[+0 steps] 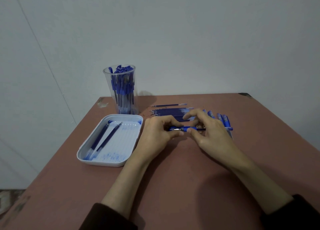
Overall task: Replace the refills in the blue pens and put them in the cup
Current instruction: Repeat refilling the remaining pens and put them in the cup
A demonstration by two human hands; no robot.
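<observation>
Now, centre frame: left grip (161, 134) & right grip (210, 131) both pinch one blue pen (187, 129), held level just above the table (173, 177), one at each end. Prob. twisting the barrel open or shut, can't tell which. Left: white tray (81, 153) w/ two spent refills (103, 136). Behind: fresh refills (168, 111), more pens (225, 119) at right. Next needs a steady counter-twist, then pen into cup (108, 89), upper left of centre.

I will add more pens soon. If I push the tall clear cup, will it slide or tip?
It may tip: the clear cup is tall and narrow. The blue pens packed inside probably make it fairly heavy. It stands near the table's far edge, so push low.
</observation>
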